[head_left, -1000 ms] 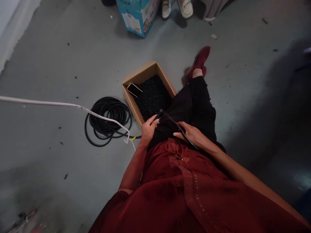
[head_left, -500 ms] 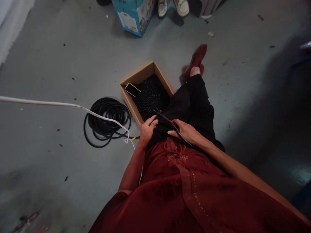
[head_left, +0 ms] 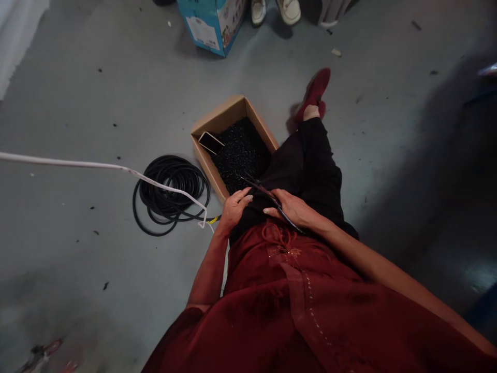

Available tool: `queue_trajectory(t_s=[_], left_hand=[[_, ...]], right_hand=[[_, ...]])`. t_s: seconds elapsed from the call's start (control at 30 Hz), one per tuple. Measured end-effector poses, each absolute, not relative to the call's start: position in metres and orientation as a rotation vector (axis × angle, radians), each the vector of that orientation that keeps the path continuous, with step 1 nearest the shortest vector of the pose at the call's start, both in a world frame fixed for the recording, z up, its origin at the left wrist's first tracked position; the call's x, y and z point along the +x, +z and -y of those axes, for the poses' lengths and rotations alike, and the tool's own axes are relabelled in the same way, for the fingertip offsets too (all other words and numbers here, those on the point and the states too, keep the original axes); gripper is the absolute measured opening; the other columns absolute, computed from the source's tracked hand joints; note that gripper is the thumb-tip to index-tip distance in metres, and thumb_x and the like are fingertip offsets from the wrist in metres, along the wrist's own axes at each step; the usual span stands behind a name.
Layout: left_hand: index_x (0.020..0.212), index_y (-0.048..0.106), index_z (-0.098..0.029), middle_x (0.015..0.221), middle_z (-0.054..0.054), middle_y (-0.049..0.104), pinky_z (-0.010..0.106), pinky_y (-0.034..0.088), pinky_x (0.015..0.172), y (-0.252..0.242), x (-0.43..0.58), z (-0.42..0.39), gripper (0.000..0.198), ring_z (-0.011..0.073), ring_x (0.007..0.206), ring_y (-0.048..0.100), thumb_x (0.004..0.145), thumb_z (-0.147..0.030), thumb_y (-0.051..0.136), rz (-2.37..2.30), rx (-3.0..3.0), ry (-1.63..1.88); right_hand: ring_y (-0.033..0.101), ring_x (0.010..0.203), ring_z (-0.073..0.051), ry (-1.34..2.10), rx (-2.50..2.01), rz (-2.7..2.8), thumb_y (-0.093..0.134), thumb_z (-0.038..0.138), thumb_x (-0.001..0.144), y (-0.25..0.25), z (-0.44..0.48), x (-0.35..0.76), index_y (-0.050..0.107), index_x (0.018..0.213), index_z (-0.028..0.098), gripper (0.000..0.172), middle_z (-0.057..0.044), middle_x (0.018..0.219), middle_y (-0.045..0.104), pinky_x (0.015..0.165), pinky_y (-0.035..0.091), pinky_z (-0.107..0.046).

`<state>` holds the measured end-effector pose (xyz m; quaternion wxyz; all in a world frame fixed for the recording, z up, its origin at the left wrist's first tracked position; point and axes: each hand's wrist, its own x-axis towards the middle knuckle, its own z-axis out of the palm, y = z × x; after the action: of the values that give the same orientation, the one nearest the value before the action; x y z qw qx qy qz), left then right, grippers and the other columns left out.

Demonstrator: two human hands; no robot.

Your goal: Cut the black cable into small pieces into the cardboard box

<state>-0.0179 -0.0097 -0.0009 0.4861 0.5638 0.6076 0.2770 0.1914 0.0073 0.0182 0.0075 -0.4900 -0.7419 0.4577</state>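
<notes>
I sit on the floor in a red tunic and black trousers. My left hand rests at my lap's left edge, fingers curled, where a black hose with a bit of yellow tape runs in from a coil. My right hand is closed round black scissors, whose blades point up-left and stand slightly apart just past my left fingertips. Right in front of both hands is a cardboard box filled with small black pieces; a phone lies in its far left corner.
A white cable stretches in from the left and ends near my left wrist. A blue printed carton and another person's white shoes are at the top. My red shoe points away. A red-handled tool lies bottom left.
A short black end that stuck out beyond my left fingertips is no longer seen. The scissors' blades now show apart. Both hands have stayed on my lap.
</notes>
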Motion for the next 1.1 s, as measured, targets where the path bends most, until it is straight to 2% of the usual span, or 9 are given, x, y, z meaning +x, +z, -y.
queue_trajectory(t_s=[0.1, 0.23, 0.43, 1.1], left_hand=[[0.112, 0.061, -0.019, 0.091, 0.004, 0.065, 0.026, 0.046, 0.077, -0.004, -0.016, 0.012, 0.037, 0.0131, 0.079, 0.058, 0.082, -0.038, 0.05, -1.501, 1.329, 0.679], [0.112, 0.061, -0.019, 0.082, 0.003, 0.066, 0.024, 0.046, 0.072, -0.012, -0.011, 0.014, 0.037, 0.0108, 0.07, 0.056, 0.08, -0.037, 0.052, -1.561, 1.233, 0.687], [0.113, 0.06, -0.018, 0.089, 0.004, 0.067, 0.023, 0.046, 0.068, -0.019, -0.006, 0.015, 0.037, 0.0106, 0.071, 0.057, 0.079, -0.032, 0.054, -1.574, 1.11, 0.698], [0.115, 0.058, -0.016, 0.078, 0.002, 0.066, 0.021, 0.044, 0.063, -0.04, -0.004, 0.022, 0.039, 0.0091, 0.064, 0.054, 0.08, -0.031, 0.051, -1.595, 1.093, 0.663]], right_hand=[[0.055, 0.089, -0.02, 1.43, -1.591, 2.309, 0.042, 0.052, 0.084, 0.016, -0.006, 0.189, 0.048, 0.107, 0.019, 0.041, -0.009, 0.098, 0.057, 0.075, 0.038, -0.028], [0.056, 0.084, -0.019, 1.43, -1.673, 2.32, 0.041, 0.049, 0.085, 0.011, -0.004, 0.188, 0.049, 0.102, 0.019, 0.036, -0.008, 0.093, 0.06, 0.07, 0.037, -0.026], [0.058, 0.08, -0.02, 1.363, -1.75, 2.413, 0.04, 0.047, 0.085, 0.005, -0.004, 0.187, 0.049, 0.098, 0.021, 0.031, -0.008, 0.093, 0.063, 0.062, 0.034, -0.024], [0.061, 0.082, -0.024, 1.329, -1.928, 2.555, 0.038, 0.04, 0.086, 0.002, -0.005, 0.181, 0.05, 0.102, 0.02, 0.028, -0.011, 0.096, 0.065, 0.06, 0.036, -0.027]])
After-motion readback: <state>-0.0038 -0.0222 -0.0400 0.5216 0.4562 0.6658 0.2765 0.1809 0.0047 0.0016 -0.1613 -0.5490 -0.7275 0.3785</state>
